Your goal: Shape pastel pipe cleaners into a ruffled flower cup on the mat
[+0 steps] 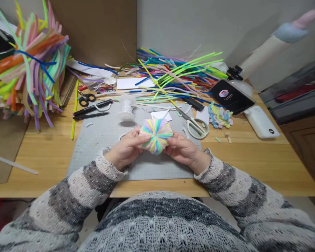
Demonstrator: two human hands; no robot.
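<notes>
Fingers of the left hand [129, 146] and right hand [183, 149] are clamped on opposite sides of a pastel striped disc [155, 135], held above the cutting mat [157, 168] towards the front edge of the table [257, 154]; pale-handled scissors [189, 120] cross the mat's right edge.

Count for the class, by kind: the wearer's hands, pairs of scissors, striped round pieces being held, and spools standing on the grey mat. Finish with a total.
Hands: 2 (left hand, right hand)
Scissors: 2 (white-handled pair, black-handled pair)
Held striped piece: 1
Spool: 1
Total: 6
</notes>
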